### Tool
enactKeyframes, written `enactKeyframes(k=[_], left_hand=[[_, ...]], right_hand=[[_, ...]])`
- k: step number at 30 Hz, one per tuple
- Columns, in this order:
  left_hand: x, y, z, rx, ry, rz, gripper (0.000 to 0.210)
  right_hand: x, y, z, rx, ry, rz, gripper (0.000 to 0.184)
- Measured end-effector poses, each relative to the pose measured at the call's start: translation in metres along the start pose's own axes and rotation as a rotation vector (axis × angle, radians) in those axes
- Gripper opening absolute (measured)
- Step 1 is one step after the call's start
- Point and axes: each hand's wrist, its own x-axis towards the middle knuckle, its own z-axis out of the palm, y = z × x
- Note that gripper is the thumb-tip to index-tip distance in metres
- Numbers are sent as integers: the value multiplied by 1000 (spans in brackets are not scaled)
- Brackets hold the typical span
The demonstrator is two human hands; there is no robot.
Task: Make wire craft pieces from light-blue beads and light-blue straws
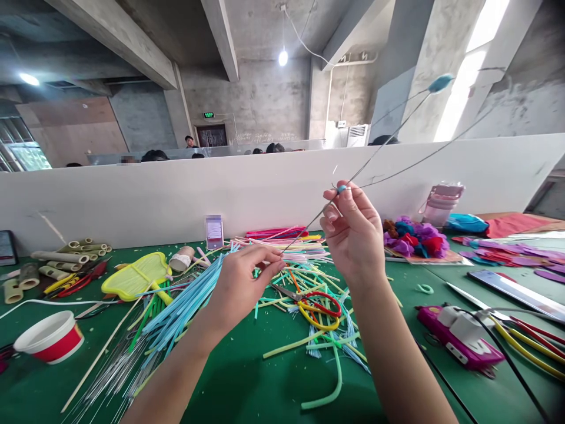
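Note:
Up in front of me is a thin dark wire [388, 141] bent into a long loop, with a blue wad [440, 83] on its far upper part. My right hand [355, 229] pinches the wire between thumb and fingers at a small blue bead-like lump [341, 189]. Lower and to the left, my left hand [245, 285] has thumb and forefinger closed on the wire's tail end. Beneath both hands lie scissors [318, 309] with red and yellow handles, among scattered pastel tubes [289, 347]. Light-blue straw-like sticks [185, 300] are bunched behind the left hand.
A paper cup [50, 338], a yellow net-like paddle [139, 275] and bamboo pieces [66, 259] occupy the left. On the right are a purple power strip [459, 341], more scissors [521, 335], purple flowers [417, 238] and a pink bottle [441, 203]. A white partition [176, 203] stands behind.

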Motion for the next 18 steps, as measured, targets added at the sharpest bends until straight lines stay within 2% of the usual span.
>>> enactKeyframes(k=[6,10,12,15,18], left_hand=[[-1,-3,2,71,-6,-7,14],[-1,-3,4,56,-12,-17,14],[0,-2,2,-29,-43,-86,13],[1,1,-3,-219,-145,-214,15],[1,2,-6,-350,-214,-273,15]], right_hand=[[-6,1,7,67,86,23,17],[-2,1,6,171,117,157,19],[2,-1,3,248,88,283,18],[8,-7,-4,316,-21,451,12],[10,-13,-11,292,-170,501,13]])
